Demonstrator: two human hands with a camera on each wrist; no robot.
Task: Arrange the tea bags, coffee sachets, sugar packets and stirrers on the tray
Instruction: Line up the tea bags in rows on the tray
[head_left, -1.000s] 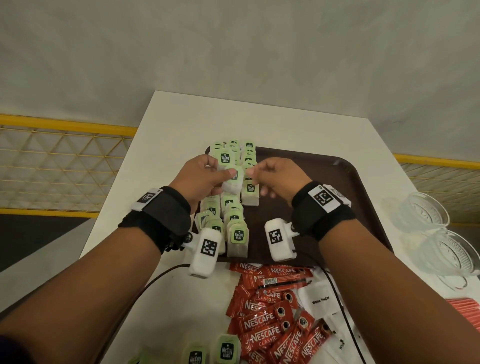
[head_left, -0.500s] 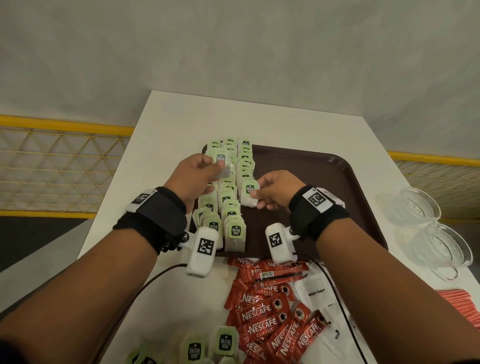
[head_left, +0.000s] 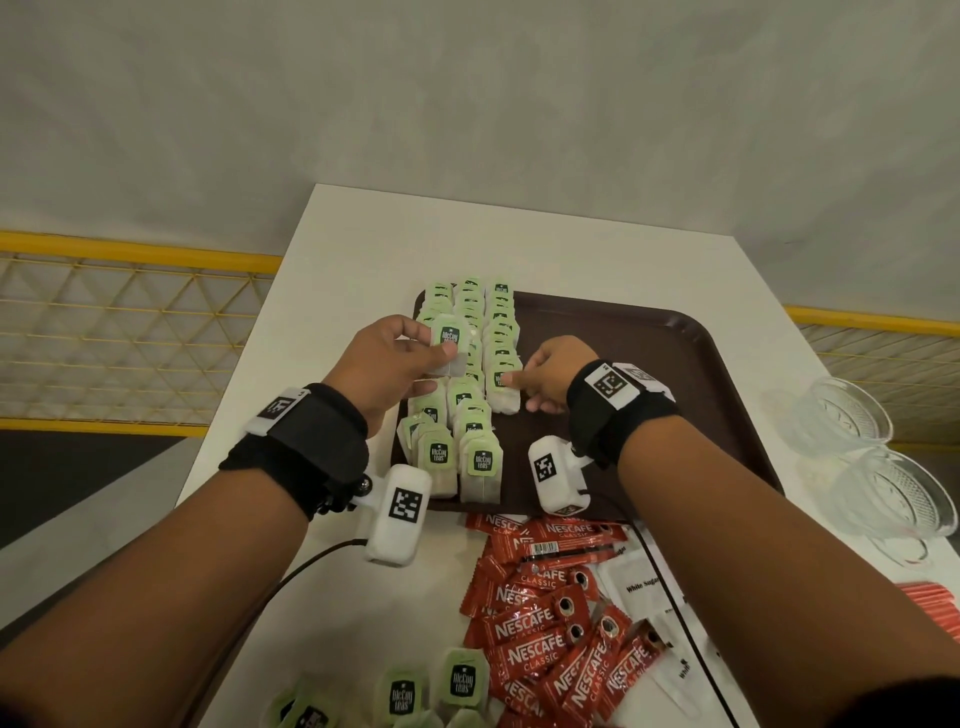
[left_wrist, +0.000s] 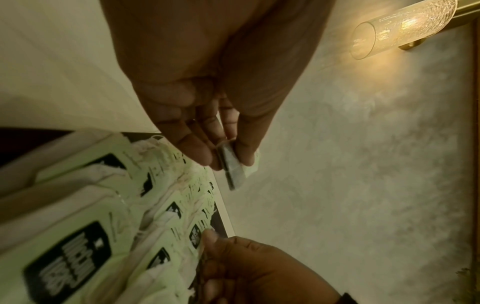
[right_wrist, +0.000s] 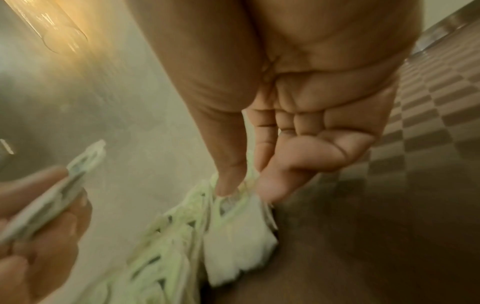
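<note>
Past the left edge of the white table (head_left: 337, 291) a yellow mesh railing (head_left: 130, 322) runs along the floor. The left hand (head_left: 387, 358) hangs above the left side of the brown tray (head_left: 649, 353), thumb and fingers pinching one green-tagged tea bag (head_left: 450, 343) clear of the rows beneath it; the left wrist view shows the same bag (left_wrist: 233, 168) edge-on between thumb and fingertips (left_wrist: 207, 158). Beneath and just right of it, three rows of tea bags (head_left: 480, 395) stand overlapped along the tray's left side, running from its far rim to its near rim. The right hand (head_left: 548, 374) rests low at the right-hand row, thumb and forefinger nipping the top of a bag there (head_left: 501, 387), the other fingers curled toward the tray; the right wrist view, though blurred, shows that thumb and finger (right_wrist: 228, 181) closed on the paper. The right part of the tray is bare brown. Near the table's front edge lie a few loose tea bags (head_left: 457, 680), then a heap of red coffee sachets (head_left: 550, 613) with white sugar packets (head_left: 639, 582) partly under and beside them. Further right, two clear glass bowls (head_left: 852, 431) sit beside the tray, and something red, perhaps the stirrers (head_left: 930, 597), shows at the right edge.
</note>
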